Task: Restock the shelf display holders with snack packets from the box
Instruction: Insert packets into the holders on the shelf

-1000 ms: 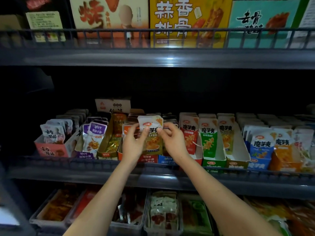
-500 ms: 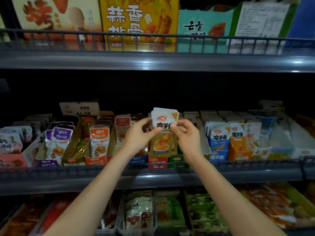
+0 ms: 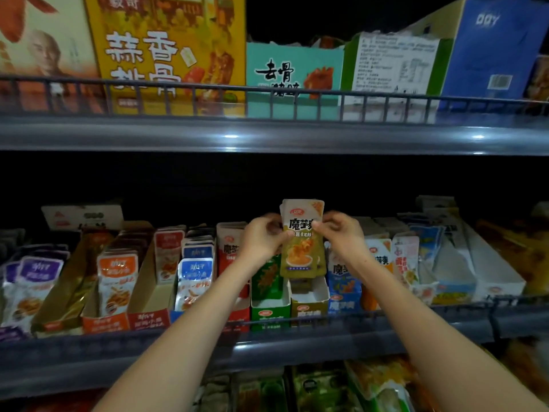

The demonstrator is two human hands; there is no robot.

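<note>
Grey metal shelf [image 3: 267,346], slanted cardboard holders [image 3: 148,292], glossy snack packets [image 3: 301,251] held in both hands
The wire-railed shelf runs below the hands; the open-topped olive holder [image 3: 309,312] sits directly under them. The flat, round-cornered snack packets stand upright as one stack between left hand [image 3: 263,239] and right hand [image 3: 341,236], each pinching a side edge with curled fingers

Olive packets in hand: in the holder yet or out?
Out. The left hand and right hand pinch the olive packets upright above the olive holder.
</note>
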